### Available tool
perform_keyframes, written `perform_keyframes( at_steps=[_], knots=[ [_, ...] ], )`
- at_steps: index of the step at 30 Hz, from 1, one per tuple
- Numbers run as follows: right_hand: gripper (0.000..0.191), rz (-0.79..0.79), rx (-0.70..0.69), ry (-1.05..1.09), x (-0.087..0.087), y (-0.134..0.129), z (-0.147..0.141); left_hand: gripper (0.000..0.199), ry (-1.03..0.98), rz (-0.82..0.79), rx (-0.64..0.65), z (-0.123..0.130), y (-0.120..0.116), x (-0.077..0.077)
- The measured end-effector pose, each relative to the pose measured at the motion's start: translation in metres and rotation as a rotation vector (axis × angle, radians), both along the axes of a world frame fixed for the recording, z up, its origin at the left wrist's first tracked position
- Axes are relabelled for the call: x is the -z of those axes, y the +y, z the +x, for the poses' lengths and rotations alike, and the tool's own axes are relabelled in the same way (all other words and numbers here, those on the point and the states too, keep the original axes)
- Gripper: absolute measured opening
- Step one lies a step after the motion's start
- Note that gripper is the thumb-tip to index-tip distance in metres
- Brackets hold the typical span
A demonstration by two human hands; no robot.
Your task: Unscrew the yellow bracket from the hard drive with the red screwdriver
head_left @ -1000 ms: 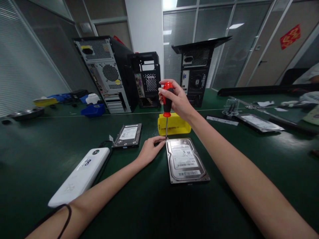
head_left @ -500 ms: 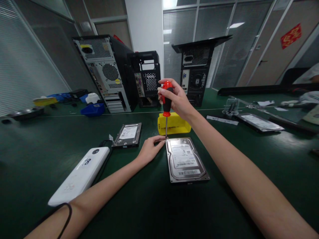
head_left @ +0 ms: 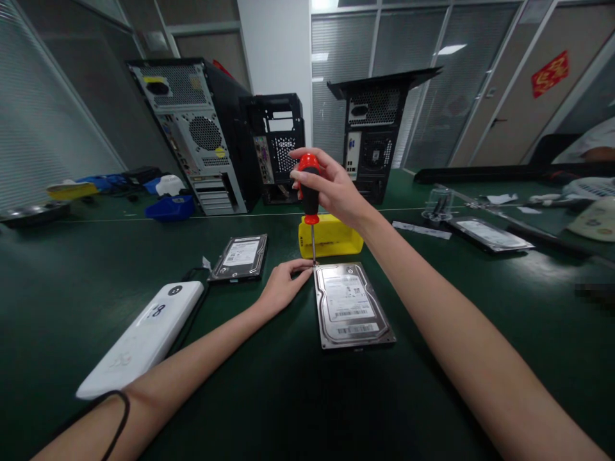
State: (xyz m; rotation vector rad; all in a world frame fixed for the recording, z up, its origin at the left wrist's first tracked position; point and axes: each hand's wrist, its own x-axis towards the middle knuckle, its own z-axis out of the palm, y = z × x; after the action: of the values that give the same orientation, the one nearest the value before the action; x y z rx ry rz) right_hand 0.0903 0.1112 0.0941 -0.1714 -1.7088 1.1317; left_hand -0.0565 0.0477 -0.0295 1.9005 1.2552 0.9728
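Note:
A silver hard drive (head_left: 350, 304) with a white label lies flat on the green table. My right hand (head_left: 331, 186) is closed round the red and black handle of a screwdriver (head_left: 311, 189), held upright with its tip at the drive's far left corner. At that same corner, my left hand (head_left: 286, 282) rests on the table, its fingertips pinched beside the screwdriver tip; what they hold, if anything, is too small to tell. A yellow bin (head_left: 331, 237) stands just behind the drive.
Another hard drive (head_left: 241, 257) and a white power bank (head_left: 144, 339) with a cable lie on the left. Computer cases (head_left: 192, 137) stand at the back. On the right are a clear cup (head_left: 438, 203) and a third drive (head_left: 490, 234). A person's arm shows far right.
The whole view has shifted slightly, so things appear a little further left. The screwdriver handle now leans a bit to the left; its tip stays at the drive's corner.

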Motion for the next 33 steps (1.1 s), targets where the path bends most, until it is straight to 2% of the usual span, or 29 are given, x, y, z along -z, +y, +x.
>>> perform_keyframes(
  at_steps=[4,9,14,17,21,33],
  knots=[
    [0.034,0.062,0.03,-0.002,0.0,-0.001,-0.003,0.025,0.011,-0.007,-0.014,0.001,0.001,0.0],
    [0.032,0.04,-0.005,0.024,0.0,0.0,-0.003,0.025,0.017,-0.009,-0.015,0.003,-0.002,-0.004],
    [0.033,0.052,0.023,0.006,0.001,-0.001,-0.002,0.026,0.02,-0.015,-0.024,0.004,-0.005,-0.008],
    [0.032,0.034,0.033,-0.03,0.0,-0.001,-0.002,0.025,0.015,-0.014,-0.017,0.004,-0.004,-0.008],
    [0.033,-0.013,-0.02,-0.06,-0.003,-0.002,-0.001,0.024,0.005,-0.008,-0.011,0.003,-0.002,-0.006],
    [0.036,0.062,0.011,-0.135,-0.006,-0.008,0.001,0.025,0.007,0.015,0.011,0.002,-0.002,-0.004]
  ],
)
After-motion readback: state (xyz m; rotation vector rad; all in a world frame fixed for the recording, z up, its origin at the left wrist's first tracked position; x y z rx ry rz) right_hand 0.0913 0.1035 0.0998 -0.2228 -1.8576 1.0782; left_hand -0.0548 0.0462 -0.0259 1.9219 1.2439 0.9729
